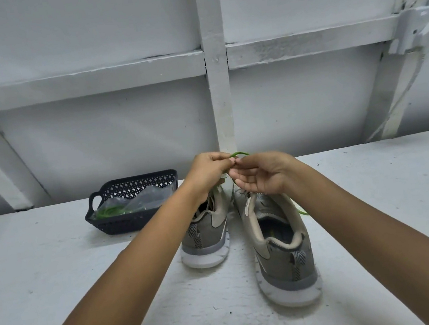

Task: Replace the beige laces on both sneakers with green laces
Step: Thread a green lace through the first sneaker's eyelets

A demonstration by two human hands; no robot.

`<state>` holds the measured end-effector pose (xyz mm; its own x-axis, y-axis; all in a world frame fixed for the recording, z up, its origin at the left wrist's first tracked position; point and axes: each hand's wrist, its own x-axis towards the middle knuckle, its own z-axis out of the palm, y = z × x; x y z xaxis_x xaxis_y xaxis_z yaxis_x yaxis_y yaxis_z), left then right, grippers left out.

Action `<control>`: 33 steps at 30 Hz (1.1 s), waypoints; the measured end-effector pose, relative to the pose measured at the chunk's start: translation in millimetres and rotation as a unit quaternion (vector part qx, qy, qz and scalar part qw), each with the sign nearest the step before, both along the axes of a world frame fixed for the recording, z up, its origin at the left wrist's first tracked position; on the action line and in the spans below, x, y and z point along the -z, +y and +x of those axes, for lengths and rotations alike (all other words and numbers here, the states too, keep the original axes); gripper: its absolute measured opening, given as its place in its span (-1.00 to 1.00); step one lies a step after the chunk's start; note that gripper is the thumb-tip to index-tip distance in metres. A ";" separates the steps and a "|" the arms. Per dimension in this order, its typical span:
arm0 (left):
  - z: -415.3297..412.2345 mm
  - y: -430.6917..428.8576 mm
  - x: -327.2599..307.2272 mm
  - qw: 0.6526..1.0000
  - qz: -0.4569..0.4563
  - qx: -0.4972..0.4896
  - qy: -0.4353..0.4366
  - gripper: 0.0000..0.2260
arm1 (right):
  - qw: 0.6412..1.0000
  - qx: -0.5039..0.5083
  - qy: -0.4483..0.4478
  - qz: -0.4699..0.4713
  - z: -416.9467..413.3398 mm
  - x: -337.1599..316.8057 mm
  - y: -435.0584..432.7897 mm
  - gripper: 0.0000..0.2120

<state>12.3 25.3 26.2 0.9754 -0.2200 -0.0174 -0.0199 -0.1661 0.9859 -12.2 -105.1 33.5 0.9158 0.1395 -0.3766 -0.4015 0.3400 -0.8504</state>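
Note:
Two grey and beige sneakers stand heel-first toward me on the white table (59, 278): the left sneaker (206, 234) and the right sneaker (278, 238). Above their toes my left hand (208, 174) and my right hand (261, 174) meet fingertip to fingertip, both pinching a green lace (239, 154) that loops up between them. A further stretch of green lace (302, 210) trails out beside the right sneaker. The front of both shoes is hidden behind my hands.
A dark plastic basket (134, 222) stands at the left rear, holding a clear bag (144, 198) and coiled green laces (109, 211). A white panelled wall (221, 101) rises directly behind the table.

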 end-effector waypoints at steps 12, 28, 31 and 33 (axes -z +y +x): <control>-2.2 10.9 -10.7 0.995 -0.051 0.006 0.082 -0.89 | 0.999 0.006 -0.031 -0.037 -3.6 0.1 -4.5 -0.88; -17.4 14.2 -9.9 0.987 -0.102 0.057 0.105 -0.85 | 0.980 -0.047 -0.136 -0.135 -1.1 -25.0 -5.6 -0.82; -19.3 13.3 -12.2 0.976 -0.142 0.084 0.141 -0.87 | 0.982 -0.031 -0.134 -0.131 1.7 -24.8 -5.9 -0.80; -18.7 12.4 -12.8 0.971 -0.157 0.080 0.159 -0.88 | 0.982 -0.034 -0.129 -0.131 2.8 -20.8 -6.1 -0.79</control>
